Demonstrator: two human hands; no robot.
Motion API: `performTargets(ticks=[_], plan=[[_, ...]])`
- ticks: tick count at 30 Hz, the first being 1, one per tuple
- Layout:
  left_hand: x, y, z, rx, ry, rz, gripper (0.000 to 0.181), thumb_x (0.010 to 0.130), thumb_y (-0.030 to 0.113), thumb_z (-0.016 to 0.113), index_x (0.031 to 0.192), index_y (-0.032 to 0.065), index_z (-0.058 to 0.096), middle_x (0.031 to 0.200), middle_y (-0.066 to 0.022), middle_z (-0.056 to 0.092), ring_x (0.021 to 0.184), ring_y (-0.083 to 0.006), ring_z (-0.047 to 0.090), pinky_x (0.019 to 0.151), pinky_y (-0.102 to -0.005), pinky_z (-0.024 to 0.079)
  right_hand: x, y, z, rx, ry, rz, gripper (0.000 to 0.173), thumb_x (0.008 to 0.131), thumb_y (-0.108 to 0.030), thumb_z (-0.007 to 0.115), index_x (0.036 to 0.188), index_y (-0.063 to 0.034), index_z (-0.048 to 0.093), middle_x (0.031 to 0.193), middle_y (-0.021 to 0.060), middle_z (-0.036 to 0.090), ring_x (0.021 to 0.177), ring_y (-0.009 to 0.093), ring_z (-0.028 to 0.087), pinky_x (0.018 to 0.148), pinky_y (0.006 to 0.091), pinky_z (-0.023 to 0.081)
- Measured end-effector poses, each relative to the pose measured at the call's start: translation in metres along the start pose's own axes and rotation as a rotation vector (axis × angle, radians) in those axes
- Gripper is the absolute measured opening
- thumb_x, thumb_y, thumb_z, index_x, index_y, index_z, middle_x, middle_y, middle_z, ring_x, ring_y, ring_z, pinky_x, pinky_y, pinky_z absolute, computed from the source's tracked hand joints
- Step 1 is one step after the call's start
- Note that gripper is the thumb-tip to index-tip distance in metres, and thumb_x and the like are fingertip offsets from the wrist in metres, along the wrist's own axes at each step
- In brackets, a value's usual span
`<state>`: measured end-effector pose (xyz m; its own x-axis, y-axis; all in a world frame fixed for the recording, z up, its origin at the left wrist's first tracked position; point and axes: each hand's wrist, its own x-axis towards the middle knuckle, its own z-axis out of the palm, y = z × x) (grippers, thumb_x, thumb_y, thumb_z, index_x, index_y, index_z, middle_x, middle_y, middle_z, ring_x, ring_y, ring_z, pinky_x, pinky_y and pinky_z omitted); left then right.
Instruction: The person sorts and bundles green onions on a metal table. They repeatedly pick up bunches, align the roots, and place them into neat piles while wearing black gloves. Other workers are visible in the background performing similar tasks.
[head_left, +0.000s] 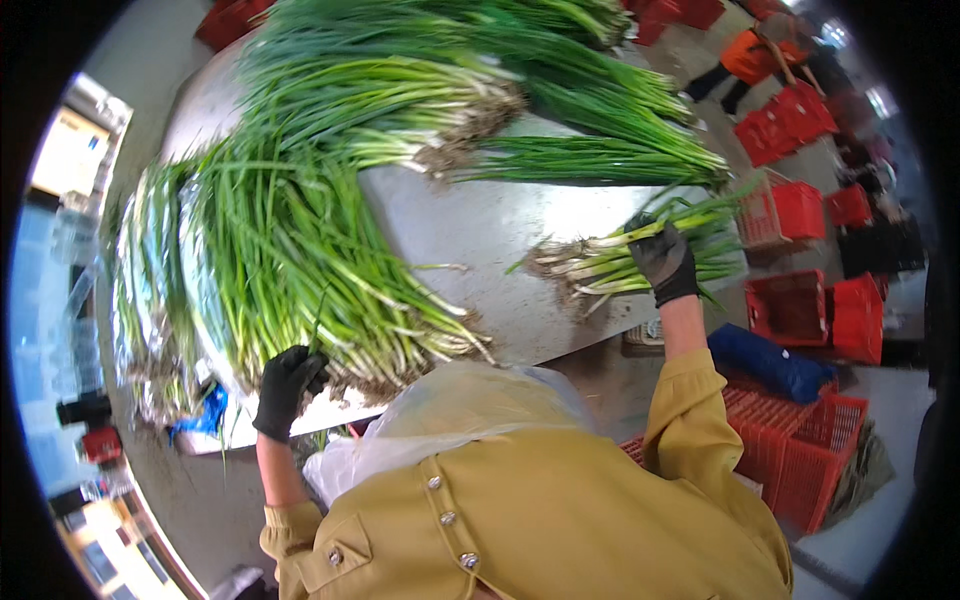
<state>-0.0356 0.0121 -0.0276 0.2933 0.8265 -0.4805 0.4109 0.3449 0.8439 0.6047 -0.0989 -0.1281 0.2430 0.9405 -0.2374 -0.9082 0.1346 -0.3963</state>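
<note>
My right hand (664, 259), in a black glove, grips green onions (682, 223) on top of a small pile at the table's right side. The roots of that pile (555, 259) are muddy and point left. My left hand (289, 390), gloved in black too, has its fingers curled together by the root ends of a large heap of green onions (292, 255). A thin dark green leaf (321, 311) rises from its fingertips. One loose onion stalk (442, 267) lies between the two piles on the metal table (442, 217).
More bundles of green onions (390, 90) cover the far part of the table. Onions in clear plastic (161, 262) lie at the left edge, above a blue plastic piece (206, 412). Red crates (810, 450) and a dark blue bundle (769, 364) stand right. A person in orange (750, 56) bends over crates.
</note>
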Motion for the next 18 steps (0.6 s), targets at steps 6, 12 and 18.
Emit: performTargets(ticks=[6, 12, 18], plan=[[-0.039, 0.0, -0.027, -0.05, 0.107, -0.085, 0.013, 0.092, 0.012, 0.06, 0.09, 0.0006, 0.067, 0.072, -0.0033, 0.063, 0.06, -0.0086, 0.056, 0.056, -0.0229, 0.044, -0.013, 0.058, -0.028, -0.825, 0.608, 0.087, 0.024, 0.092, -0.024, 0.06, 0.097, -0.0004, 0.058, 0.077, 0.0141, 0.066, 0.058, 0.024, 0.064, 0.055, 0.0346, 0.055], [-0.113, -0.101, -0.115, 0.424, 0.25, -0.308, 0.016, 0.084, 0.013, 0.064, 0.094, 0.002, 0.07, 0.083, -0.0094, 0.07, 0.069, -0.0231, 0.064, 0.064, -0.0323, 0.051, -0.011, 0.157, 0.072, -1.311, 0.26, 0.213, 0.017, 0.091, -0.02, 0.062, 0.095, -0.0038, 0.062, 0.074, 0.0078, 0.067, 0.056, 0.014, 0.062, 0.047, 0.0263, 0.05], [-0.138, -0.11, -0.092, 0.939, 0.58, -0.139, 0.033, 0.083, 0.02, 0.065, 0.11, 0.0005, 0.065, 0.109, -0.0222, 0.066, 0.098, -0.0367, 0.064, 0.081, -0.0431, 0.049, -0.014, 0.278, 0.127, -2.267, -0.468, 0.162, 0.031, 0.079, -0.029, 0.068, 0.095, -0.0023, 0.064, 0.087, 0.0186, 0.068, 0.082, 0.035, 0.066, 0.075, 0.0424, 0.052]])
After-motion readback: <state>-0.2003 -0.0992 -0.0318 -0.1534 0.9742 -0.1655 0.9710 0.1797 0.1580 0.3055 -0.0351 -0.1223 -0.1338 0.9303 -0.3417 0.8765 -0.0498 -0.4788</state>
